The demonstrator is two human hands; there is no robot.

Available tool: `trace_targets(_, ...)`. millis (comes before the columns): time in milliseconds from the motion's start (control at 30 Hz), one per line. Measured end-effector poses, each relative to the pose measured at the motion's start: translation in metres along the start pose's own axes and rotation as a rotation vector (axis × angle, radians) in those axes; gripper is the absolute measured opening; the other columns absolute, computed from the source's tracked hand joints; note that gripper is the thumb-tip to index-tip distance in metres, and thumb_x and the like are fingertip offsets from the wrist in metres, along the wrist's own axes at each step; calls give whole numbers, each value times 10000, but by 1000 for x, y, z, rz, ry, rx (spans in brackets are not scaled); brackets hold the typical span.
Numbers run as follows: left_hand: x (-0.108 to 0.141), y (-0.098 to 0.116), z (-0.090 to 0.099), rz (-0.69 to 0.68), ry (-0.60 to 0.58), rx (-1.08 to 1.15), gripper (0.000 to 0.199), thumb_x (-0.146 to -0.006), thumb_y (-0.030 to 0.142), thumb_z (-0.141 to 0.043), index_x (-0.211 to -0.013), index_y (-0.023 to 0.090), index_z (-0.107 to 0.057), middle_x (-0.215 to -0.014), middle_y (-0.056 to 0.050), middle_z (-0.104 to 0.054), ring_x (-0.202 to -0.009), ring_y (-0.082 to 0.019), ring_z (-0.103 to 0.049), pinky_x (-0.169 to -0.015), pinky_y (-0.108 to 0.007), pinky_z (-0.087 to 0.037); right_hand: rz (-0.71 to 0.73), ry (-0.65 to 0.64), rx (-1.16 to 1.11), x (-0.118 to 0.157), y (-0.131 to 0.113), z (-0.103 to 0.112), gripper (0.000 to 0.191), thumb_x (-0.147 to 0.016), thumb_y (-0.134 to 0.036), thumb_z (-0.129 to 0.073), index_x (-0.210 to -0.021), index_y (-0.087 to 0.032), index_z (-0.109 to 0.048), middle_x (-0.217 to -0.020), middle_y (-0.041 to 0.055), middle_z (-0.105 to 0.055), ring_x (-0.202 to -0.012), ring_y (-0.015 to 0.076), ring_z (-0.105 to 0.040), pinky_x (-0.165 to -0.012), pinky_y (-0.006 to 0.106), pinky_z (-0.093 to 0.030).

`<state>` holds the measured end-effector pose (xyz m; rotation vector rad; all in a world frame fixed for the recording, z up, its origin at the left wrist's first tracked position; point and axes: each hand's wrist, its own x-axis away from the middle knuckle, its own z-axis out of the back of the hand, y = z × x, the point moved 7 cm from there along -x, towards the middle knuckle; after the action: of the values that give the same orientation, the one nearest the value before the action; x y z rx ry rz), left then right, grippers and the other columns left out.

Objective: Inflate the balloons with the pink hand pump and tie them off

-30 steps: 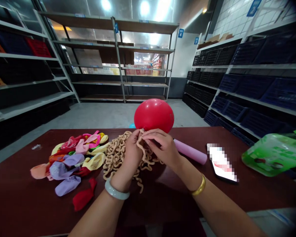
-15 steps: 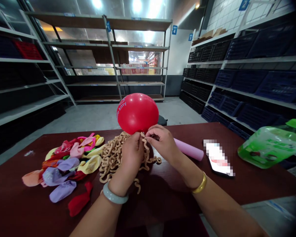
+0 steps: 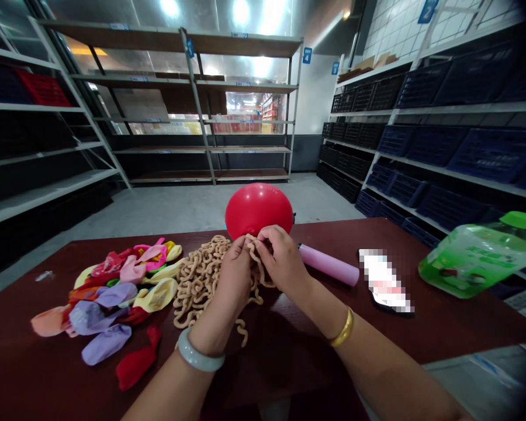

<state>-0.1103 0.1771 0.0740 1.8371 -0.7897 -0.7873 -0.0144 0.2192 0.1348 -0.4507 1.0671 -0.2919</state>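
My balloon (image 3: pixel 258 209) is glossy red, and the cord (image 3: pixel 200 270) I work with is tan. To my left, limp balloons (image 3: pixel 107 346) show lilac, peach, orange, yellow, pink and red. I wear a pale grey-green bangle (image 3: pixel 198 354) and a gold one (image 3: pixel 344 328). My desk (image 3: pixel 298 368) is dark reddish brown, the tube (image 3: pixel 331 266) pinkish lilac, the jug (image 3: pixel 473 260) see-through green with a brighter green cap (image 3: pixel 521 220).

"4" can be read on a blue sign (image 3: pixel 307 55) at the right end of the back rack (image 3: pixel 131 38); "2" can be read on another blue plate (image 3: pixel 428 10), upper right. A smaller blue tag (image 3: pixel 335 68) between them seems to be marked "3", blurred. Print on the shelf labels (image 3: pixel 243 83) and green bottle (image 3: pixel 473 263) can't be made out; phone screen (image 3: pixel 383 280) is pixelated
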Motion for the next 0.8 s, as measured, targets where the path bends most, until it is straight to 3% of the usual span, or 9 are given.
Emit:
trace_targets(67,-1,-6,1,41,14,59,181,-816,359,-596,-878,190,-570,-668,42,-535,-536,-89,-469,-525,-204,-359,12,-37,-38,-1,1,-1,85,-907,-232,-481,-845,-207,-533,-871,65,-599,-859,202,-554,-797,339,-451)
trace_targets(200,-3,-1,4,-36,8,-1,159,-828,330,-579,-866,176,-563,-696,24,-542,-580,-99,-488,-547,-210,-371,32,-57,-92,-2,2,0,69,-897,-220,-517,-880,-196,-578,-910,75,-619,-891,206,-565,-827,346,-451)
trace_targets(333,-1,11,5,-158,14,-214,168,-874,332,-508,-841,174,-558,-750,0,-558,-656,-121,-508,-606,-230,-404,-5,-89,-135,-3,6,0,32,-857,-205,-588,-887,-209,-598,-905,49,-626,-878,191,-575,-815,326,-455)
trace_targets(467,1,19,5,-249,20,-454,233,-903,345,-459,-748,181,-518,-668,16,-498,-613,-120,-467,-575,-229,-378,-63,-114,-185,-5,11,0,67,-799,-141,-613,-818,-206,-606,-847,17,-624,-829,166,-576,-787,301,-452)
trace_targets(633,0,19,5,-339,3,-533,211,-908,324,-441,-793,181,-545,-737,-8,-562,-686,-144,-521,-649,-256,-412,-275,-161,-271,-2,22,-4,11,-765,-183,-610,-766,-191,-602,-789,1,-620,-734,140,-570,-697,271,-457)
trace_targets(800,2,29,6,-471,45,-818,170,-895,264,-440,-858,182,-583,-788,-39,-614,-740,-178,-562,-693,-291,-408,-431,-204,-491,4,32,-12,95,-749,-243,-637,-824,-192,-609,-781,-3,-640,-705,135,-596,-669,269,-483)
